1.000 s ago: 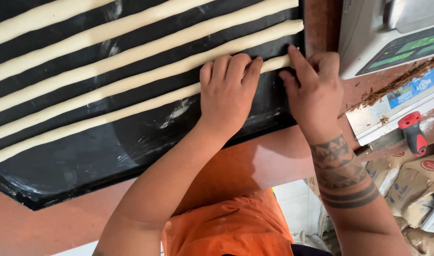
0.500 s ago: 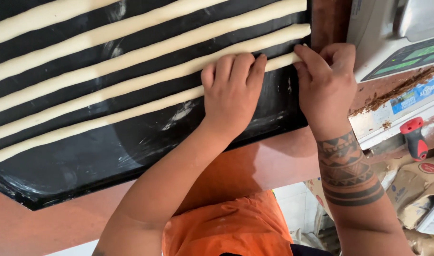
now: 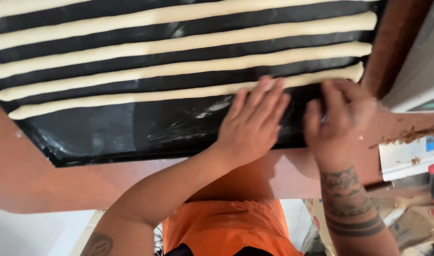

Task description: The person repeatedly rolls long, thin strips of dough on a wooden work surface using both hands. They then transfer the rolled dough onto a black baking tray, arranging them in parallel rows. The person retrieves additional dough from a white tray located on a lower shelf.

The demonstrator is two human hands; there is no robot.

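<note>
A person's left hand (image 3: pixel 252 125) lies flat and open, fingertips touching the nearest dough rope (image 3: pixel 179 94) on a black baking tray (image 3: pixel 108 137) set on a reddish table (image 3: pixel 60 185). Beyond its fingers, four more long ropes (image 3: pixel 188 45) already lie in parallel rows, evenly spaced; the tray's near strip, beneath the palm, is bare and looks to have room for another. Just right of it, the blurred right hand (image 3: pixel 338 118) hovers, loosely open and empty, at the rope's end beside the tray's right rim, close to a white appliance (image 3: pixel 406 156) at the table's edge.
</note>
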